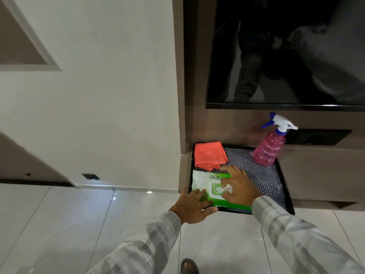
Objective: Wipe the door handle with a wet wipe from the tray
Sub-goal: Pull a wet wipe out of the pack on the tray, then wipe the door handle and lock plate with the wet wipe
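A black tray (284, 186) with a patterned mat rests on a low brown ledge. In its near-left corner lies a green and white pack of wet wipes (201, 182). My left hand (192, 207) presses flat on the pack's near-left end, thumb along the tray's front rim. Over the pack's lid opening, my right hand (240, 187) pinches a white wet wipe (226, 189) that sticks out of the pack. No door handle shows in this view.
An orange cloth (209, 155) lies folded at the tray's far-left corner. A pink spray bottle (269, 148) with a blue and white trigger stands at the far-right corner. A dark TV screen (286, 56) hangs above. White wall and glossy floor tiles are to the left.
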